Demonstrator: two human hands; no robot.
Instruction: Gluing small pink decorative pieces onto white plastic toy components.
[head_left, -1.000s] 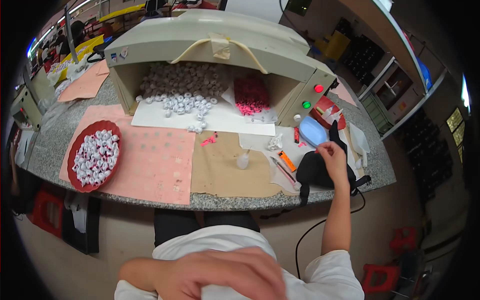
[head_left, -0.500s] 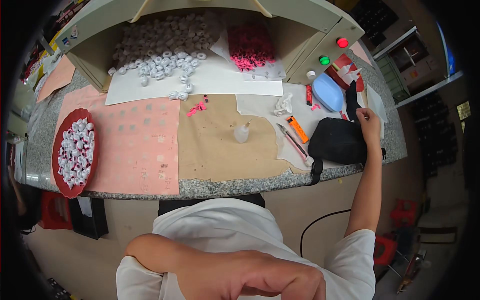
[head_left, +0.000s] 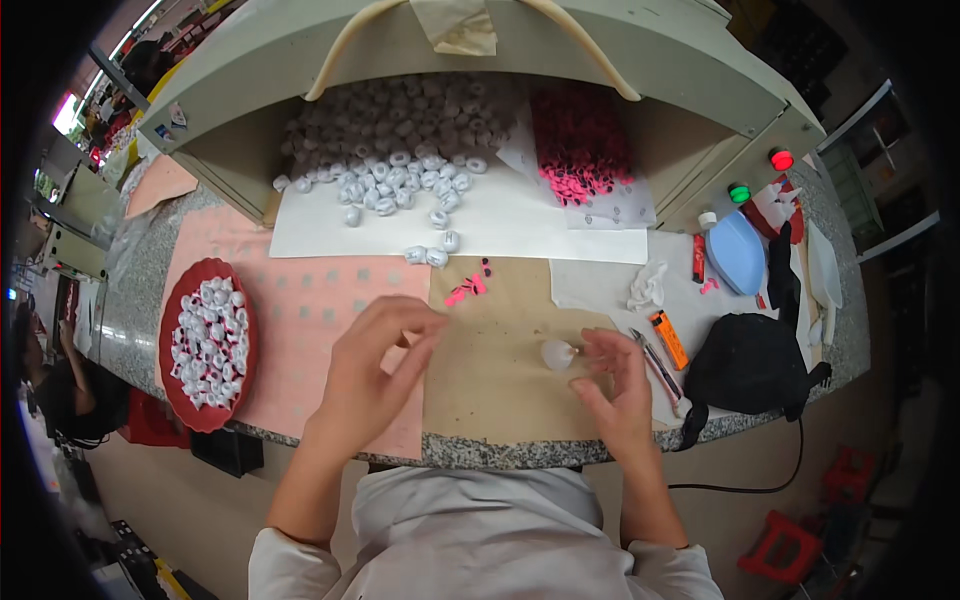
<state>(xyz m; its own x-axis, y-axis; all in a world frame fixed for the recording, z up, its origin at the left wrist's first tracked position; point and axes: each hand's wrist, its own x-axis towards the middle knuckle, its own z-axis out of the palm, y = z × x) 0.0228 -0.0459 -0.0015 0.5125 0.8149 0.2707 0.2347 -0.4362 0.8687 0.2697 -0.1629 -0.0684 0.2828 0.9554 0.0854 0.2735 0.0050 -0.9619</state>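
Observation:
My left hand (head_left: 370, 365) is over the seam between the pink sheet (head_left: 300, 330) and the brown paper (head_left: 500, 400). Its fingers curve with a gap to the thumb, and nothing shows in them. On the brown paper stands a small translucent squeeze bottle (head_left: 557, 354) with a thin tip. Just right of it is my right hand (head_left: 622, 385), fingers and thumb spread around its side; contact cannot be made out. Small pink pieces (head_left: 466, 291) lie beyond my left fingertips. Behind them are a few white ball-shaped pieces (head_left: 436, 256).
A red scalloped bowl (head_left: 250, 345) of white and pink pieces stands left. A grey cabinet (head_left: 230, 160) shelters heaps of white balls (head_left: 400, 180) and pink pieces (head_left: 575, 180). On the right lie an orange box cutter (head_left: 668, 340), pens (head_left: 655, 370), a black bag (head_left: 745, 365) and a blue tray (head_left: 735, 252).
My right hand has left the black bag and come left to the bottle. My left hand has moved from close to my body out over the table. The view has shifted.

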